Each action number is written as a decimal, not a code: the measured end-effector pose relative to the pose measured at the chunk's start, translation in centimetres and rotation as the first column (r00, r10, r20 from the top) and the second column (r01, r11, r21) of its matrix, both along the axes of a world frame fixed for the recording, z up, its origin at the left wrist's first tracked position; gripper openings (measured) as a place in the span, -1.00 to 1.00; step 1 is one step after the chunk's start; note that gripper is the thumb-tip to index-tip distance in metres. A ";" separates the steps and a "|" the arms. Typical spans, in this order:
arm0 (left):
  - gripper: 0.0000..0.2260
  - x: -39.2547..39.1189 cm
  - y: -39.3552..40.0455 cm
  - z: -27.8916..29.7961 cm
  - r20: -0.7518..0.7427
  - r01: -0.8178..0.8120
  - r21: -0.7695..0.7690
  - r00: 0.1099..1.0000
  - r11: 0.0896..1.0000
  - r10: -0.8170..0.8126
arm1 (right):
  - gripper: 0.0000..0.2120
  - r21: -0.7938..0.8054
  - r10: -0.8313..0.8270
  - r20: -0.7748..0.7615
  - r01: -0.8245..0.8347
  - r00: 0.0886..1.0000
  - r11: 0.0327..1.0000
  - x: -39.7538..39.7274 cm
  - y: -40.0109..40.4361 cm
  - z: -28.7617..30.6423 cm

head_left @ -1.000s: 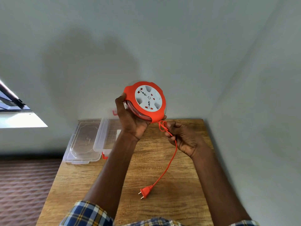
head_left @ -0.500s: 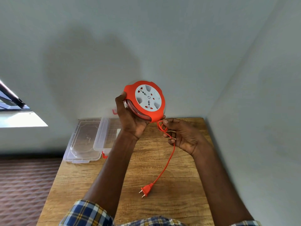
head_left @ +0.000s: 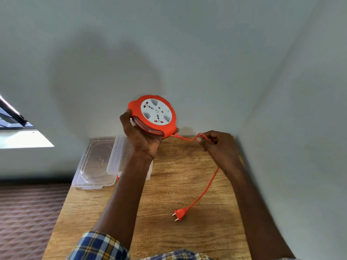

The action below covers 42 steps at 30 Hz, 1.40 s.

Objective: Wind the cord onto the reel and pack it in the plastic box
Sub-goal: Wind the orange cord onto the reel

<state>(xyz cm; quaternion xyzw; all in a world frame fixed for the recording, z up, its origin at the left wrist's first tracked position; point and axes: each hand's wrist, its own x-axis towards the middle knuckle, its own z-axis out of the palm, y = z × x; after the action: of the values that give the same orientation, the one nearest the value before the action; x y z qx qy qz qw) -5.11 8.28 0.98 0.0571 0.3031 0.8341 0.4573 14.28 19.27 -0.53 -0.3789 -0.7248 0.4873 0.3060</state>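
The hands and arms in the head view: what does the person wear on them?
Both hands, left and right, are bare, with no gloves, rings or watch visible. The forearms are bare too. A checked sleeve in blue, white and yellow shows at the bottom edge.

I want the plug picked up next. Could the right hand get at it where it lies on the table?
Probably yes: the plug lies on bare table with nothing over it, below the right hand. That hand pinches the cord, so it must let go or slide down first.

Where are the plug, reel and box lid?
plug (head_left: 180,213): head view, on its orange body.
reel (head_left: 156,112): head view, on its white socket face.
box lid (head_left: 95,162): head view, on its clear flat panel.
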 end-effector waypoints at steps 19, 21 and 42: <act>-0.28 -2.2 -1.3 -0.2 0.108 0.101 0.208 0.986 0.973 -0.125 | -0.69 0.131 0.240 0.377 -0.308 0.894 0.942 0.4 1.8 -2.6; -0.29 -2.3 -1.3 -0.1 0.129 0.074 0.239 0.986 0.968 -0.107 | -0.69 -0.145 0.404 -0.075 -0.410 0.912 0.900 1.1 2.0 -1.9; -0.26 -2.2 -1.1 -0.5 0.061 0.024 0.135 0.998 0.991 -0.033 | -0.19 0.145 -0.078 0.804 -0.066 0.590 0.987 -0.7 -1.5 -8.3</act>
<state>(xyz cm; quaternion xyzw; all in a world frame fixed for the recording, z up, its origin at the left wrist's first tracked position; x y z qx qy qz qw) -7.32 7.16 0.51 0.0656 0.2311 0.8473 0.4737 13.57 17.75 -8.80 -0.5350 -0.8199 0.2024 -0.0246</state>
